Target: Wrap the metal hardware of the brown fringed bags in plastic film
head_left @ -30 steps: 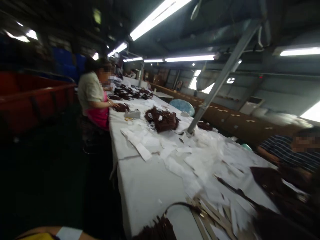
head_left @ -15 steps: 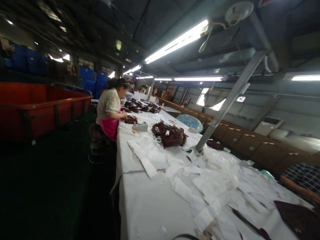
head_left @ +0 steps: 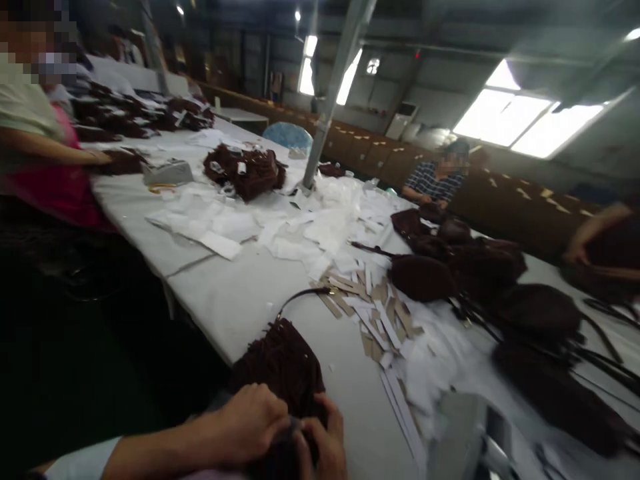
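Note:
A dark brown fringed handbag [head_left: 293, 360] lies at the near edge of the white-covered table, its strap [head_left: 303, 293] stretched out on the far side. My left hand [head_left: 255, 417] is closed in a fist at the near part of the bag, fingertips hidden. With thumb and fingers bent around the bag's right near edge, my right hand [head_left: 325, 433] grips it close beside the left. Something dark and greyish shows between the two hands, too blurred to make out.
Several brown bags [head_left: 465, 267] with straps lie along the right. Cardboard and paper strips [head_left: 380, 313] and white sheets [head_left: 310, 233] litter the table's middle. A metal post [head_left: 330, 107] rises from it. A tape dispenser [head_left: 167, 172] stands near a co-worker at left; other people sit opposite.
The view has swung down and to the right. My hands and the fringed handbag, out of sight before, now show at the bottom, along with the bags at the right.

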Tool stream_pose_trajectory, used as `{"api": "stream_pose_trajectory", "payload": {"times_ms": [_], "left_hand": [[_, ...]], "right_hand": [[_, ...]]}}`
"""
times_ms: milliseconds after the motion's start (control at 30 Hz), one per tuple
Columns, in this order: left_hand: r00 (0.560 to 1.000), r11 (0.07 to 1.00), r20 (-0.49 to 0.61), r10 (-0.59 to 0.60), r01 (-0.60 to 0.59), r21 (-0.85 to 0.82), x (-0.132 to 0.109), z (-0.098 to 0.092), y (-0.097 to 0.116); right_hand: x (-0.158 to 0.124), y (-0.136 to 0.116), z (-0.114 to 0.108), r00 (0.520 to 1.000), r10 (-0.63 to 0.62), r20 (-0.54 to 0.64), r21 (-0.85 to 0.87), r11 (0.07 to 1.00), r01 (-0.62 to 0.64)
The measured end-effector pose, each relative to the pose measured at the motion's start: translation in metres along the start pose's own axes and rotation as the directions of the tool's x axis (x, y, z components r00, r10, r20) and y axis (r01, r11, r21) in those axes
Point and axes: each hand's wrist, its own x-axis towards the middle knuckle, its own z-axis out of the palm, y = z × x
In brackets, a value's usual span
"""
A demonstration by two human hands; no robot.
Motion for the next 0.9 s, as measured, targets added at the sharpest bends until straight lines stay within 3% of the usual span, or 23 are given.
{"api": "stream_pose_trajectory", "payload": {"times_ms": [100,200,300,433,667,900], "left_hand": [[1.000,0.995,0.028,-0.010,0.013,-0.102,0.011,-0.002,-0.001],[0.994,0.979,0.081,-0.073,0.087,-0.186,0.015,-0.002,-0.007],[0.984,0.970,0.145,-0.108,0.136,-0.200,0.013,0.000,-0.009],[0.992,0.995,0.117,-0.042,0.052,-0.088,0.014,0.006,-0.007],[0.992,0.998,0.125,-0.011,0.018,-0.054,0.028,0.023,-0.001],[0.998,0.984,0.042,0.041,-0.033,-0.173,0.037,0.029,0.006]], "right_hand": [[-0.007,0.005,-0.005,1.000,0.016,0.024,0.013,1.000,-0.016],[-0.019,0.012,-0.003,0.994,0.065,-0.090,-0.056,0.996,-0.070],[-0.029,0.018,0.003,0.983,0.031,-0.179,-0.088,0.995,-0.047],[-0.030,0.021,0.005,0.986,0.027,-0.164,-0.049,0.998,-0.035],[-0.028,0.018,-0.009,0.993,-0.002,-0.118,-0.008,1.000,0.001],[-0.007,-0.013,-0.016,0.987,-0.056,-0.150,-0.083,0.996,0.043]]}}
